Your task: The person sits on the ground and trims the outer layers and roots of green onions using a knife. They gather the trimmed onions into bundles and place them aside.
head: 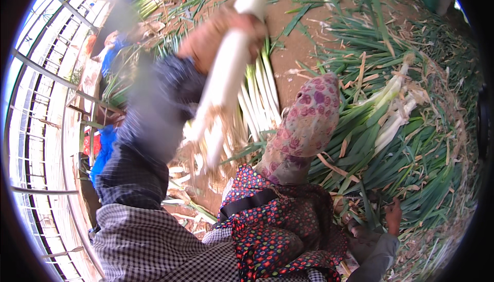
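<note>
My left hand (231,31), in a dark checked sleeve, is closed around thick white green onion stalks (227,66). Those stalks run from the top edge down toward my lap, root ends lowest. Hand and stalks are blurred by motion. Beneath them, a row of green onions (258,93) lies on the bare soil, white stems and brown roots toward me. My right hand is out of view. A floral-clad knee (308,116) rises in the middle, and a dotted cloth (285,228) covers my lap.
A large heap of green onions (424,177) spreads along the right, with loose white stems (397,123) on top. Another person's hand (393,216) shows at lower right. A metal-framed wall (46,127) curves along the left, with blue plastic (104,150) beside it.
</note>
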`<state>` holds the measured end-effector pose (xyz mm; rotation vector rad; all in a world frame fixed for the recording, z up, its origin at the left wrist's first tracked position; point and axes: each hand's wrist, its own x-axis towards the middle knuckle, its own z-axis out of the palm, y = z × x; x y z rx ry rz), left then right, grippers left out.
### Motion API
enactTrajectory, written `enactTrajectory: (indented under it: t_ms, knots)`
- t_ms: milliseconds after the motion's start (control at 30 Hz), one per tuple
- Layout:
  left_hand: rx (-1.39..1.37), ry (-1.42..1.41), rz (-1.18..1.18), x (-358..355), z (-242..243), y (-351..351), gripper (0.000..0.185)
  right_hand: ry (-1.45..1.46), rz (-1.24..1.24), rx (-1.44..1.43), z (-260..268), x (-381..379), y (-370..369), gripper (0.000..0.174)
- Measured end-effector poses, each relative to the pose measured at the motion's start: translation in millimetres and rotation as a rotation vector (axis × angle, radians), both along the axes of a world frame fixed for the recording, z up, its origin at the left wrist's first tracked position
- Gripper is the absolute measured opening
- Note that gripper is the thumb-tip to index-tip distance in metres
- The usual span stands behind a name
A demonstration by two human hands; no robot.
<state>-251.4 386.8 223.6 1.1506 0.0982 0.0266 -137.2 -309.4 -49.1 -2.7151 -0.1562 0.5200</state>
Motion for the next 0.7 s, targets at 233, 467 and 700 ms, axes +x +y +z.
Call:
enactTrajectory:
  t_ms: [233, 467, 700]
  knots:
    - [1.127, 0.185, 0.888, -4, -57, 181, 0.074, 0.115, 0.201, -0.136, -32, -8, 2, 0.043]
    - [1.113, 1.468, 0.527, -183, -349, 91, 0.131, 0.301, 0.117, -0.206, -25, -44, 27, 0.042]
    - [0.734, 1.225, 0.901, -232, -438, 89, 0.117, 0.317, 0.196, -0.141, -9, -44, 51, 0.037]
